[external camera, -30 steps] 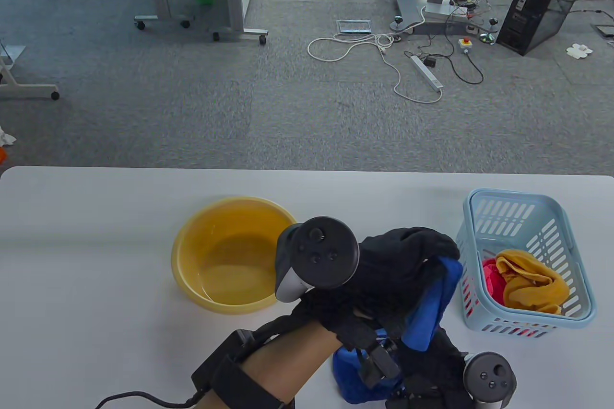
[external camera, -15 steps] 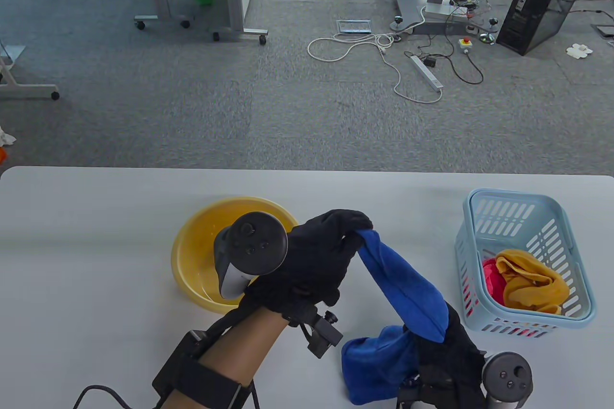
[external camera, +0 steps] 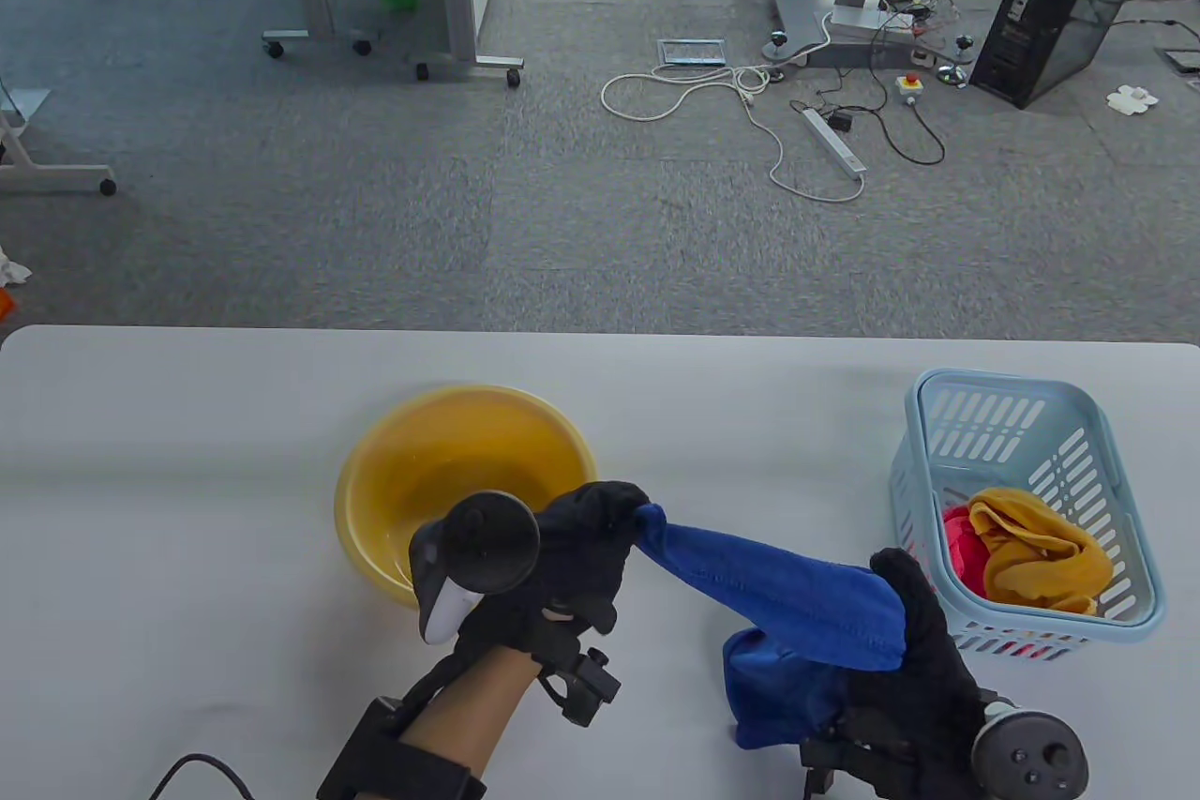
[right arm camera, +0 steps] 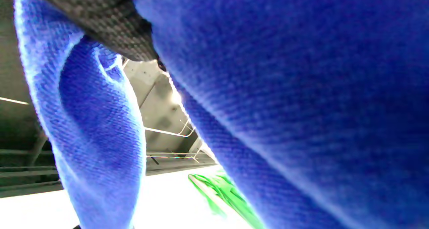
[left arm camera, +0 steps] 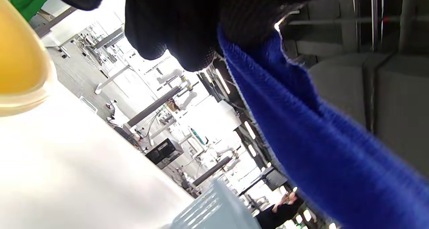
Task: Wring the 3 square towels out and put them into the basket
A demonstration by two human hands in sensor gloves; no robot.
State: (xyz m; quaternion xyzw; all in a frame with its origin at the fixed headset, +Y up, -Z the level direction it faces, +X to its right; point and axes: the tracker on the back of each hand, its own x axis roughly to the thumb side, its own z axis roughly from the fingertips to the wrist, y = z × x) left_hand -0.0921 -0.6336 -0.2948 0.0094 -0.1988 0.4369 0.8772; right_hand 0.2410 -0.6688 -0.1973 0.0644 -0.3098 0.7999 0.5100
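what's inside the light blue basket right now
In the light blue basket lie a mustard-yellow towel and, partly under it, a pink towel. The basket floor beneath them is hidden.

Black knit gloves on both hands point(external camera: 581, 556), round dark trackers, black wrist strap, cable

A royal-blue towel point(external camera: 787, 598), a yellow basin point(external camera: 450, 462), a pale-blue slotted basket point(external camera: 1097, 425) holding mustard point(external camera: 1041, 547) and pink towels point(external camera: 964, 547); black gloves point(external camera: 586, 547).

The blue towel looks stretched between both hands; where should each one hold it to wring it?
At its two ends, one from each side. The left hand grips one end of the blue towel, the right hand the other; stretched into a rope, it suits opposite twisting.
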